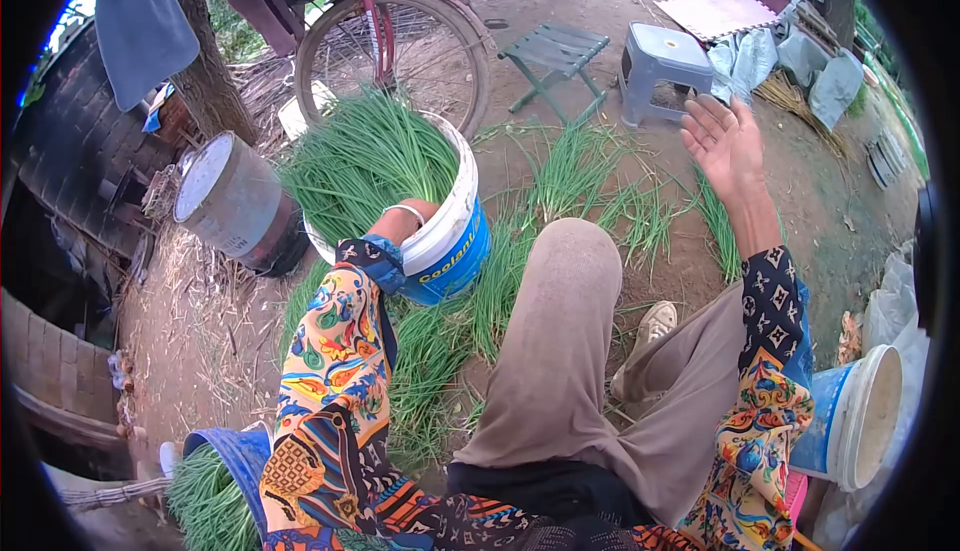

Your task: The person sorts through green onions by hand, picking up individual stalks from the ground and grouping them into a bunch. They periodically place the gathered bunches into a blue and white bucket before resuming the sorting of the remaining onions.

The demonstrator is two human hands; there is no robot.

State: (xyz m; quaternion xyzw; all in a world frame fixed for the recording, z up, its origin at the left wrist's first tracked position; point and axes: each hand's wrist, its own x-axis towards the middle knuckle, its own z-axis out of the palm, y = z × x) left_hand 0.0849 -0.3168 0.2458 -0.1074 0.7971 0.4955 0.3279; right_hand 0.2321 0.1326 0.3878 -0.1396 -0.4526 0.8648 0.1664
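Observation:
A white bucket [458,256] with a blue "Coolant" label stands tilted in front of me, full of long thin green chives [370,151]. My left hand [418,213] reaches inside its near rim. The wrist wears a pale bangle, and the fingers are hidden by the bucket and greens. Raised to the right, my right hand [722,146] is open with its palm showing and holds nothing. Loose chives [570,173] lie spread on the ground beyond my knee, and more chives [430,381] are heaped beside my leg.
A blue bucket [235,456] of greens lies tipped at lower left. Another bucket [835,416] is at my right. A metal drum [235,201] stands by the tree. Behind are a folding stool [556,59], a plastic stool [665,66] and a red tricycle [385,21].

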